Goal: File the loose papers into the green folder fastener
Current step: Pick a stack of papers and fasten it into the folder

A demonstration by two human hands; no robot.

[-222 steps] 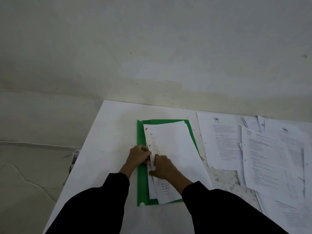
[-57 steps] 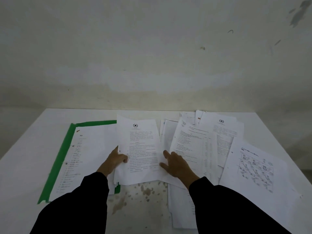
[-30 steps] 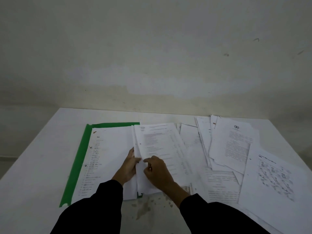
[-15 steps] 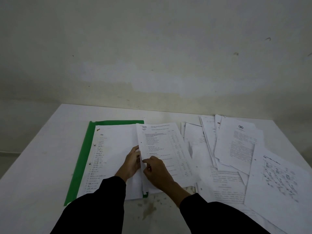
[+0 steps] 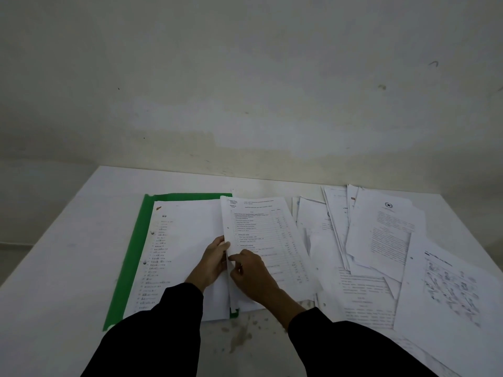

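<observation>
left hand (image 5: 215, 263) and right hand (image 5: 251, 274) each pinch the left edge of a sheet (image 5: 261, 229), newly moved onto the green folder (image 5: 130, 263); threading pending.

White table (image 5: 68, 268): green folder (image 5: 130, 262), loose papers (image 5: 381, 240)
</observation>
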